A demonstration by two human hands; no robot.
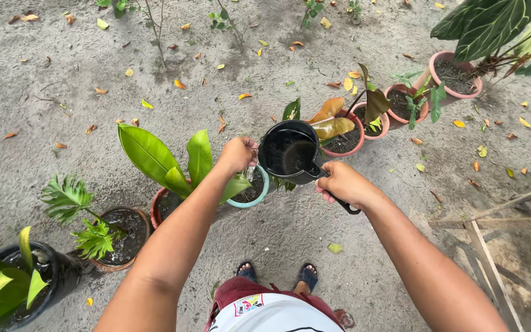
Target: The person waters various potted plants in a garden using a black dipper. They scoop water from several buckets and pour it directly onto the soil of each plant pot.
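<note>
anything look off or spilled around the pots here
No spill shows. The black jug, held by the right hand, is tipped toward the teal pot. Fallen leaves litter the sand, and one plant has browning leaves.

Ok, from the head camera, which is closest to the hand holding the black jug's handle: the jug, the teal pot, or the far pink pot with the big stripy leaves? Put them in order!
From the right hand:
1. Black jug, held by its handle, just left of the hand.
2. Teal pot, farther left, below the left hand.
3. Pink pot, far off at upper right, under the striped leaves.
</note>
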